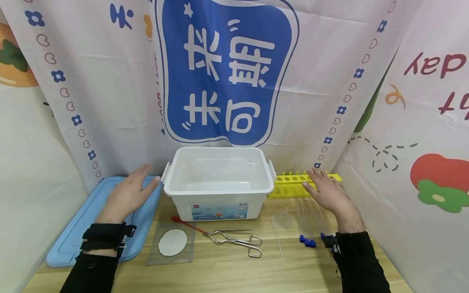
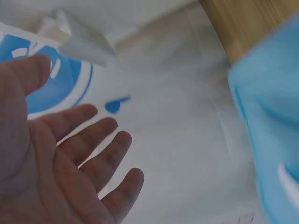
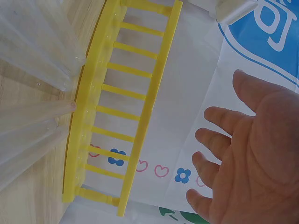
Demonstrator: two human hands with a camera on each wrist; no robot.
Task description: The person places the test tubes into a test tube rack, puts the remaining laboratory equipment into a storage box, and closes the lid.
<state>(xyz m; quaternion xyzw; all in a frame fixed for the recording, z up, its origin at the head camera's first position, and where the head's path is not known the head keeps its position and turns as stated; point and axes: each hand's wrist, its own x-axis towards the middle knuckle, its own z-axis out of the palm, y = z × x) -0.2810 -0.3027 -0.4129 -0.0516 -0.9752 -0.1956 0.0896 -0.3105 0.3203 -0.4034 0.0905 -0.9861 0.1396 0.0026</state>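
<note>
My left hand [image 1: 126, 195] is over the blue lid [image 1: 88, 211], its fingers spread and its palm bare in the left wrist view. On the other side, my right hand [image 1: 327, 193] reaches over the right end of the yellow test tube rack [image 1: 289, 189], with nothing in its fingers. Between the two hands stands a white plastic tub [image 1: 223, 195] with side handles and a label. Clear test tubes [image 1: 305, 221] with blue ends lie on the table near my right wrist; the rack and tubes also show in the right wrist view.
Metal crucible tongs [image 1: 234, 240] lie in front of the tub, beside a thin red-ended tool [image 1: 187, 222]. Left of them is a grey square mat [image 1: 185, 256] with a white disc [image 1: 173, 242]. A thin rod [image 1: 278, 242] and a clear round dish [image 1: 283, 219] lie right. Printed cloth [image 1: 128, 101] hangs behind.
</note>
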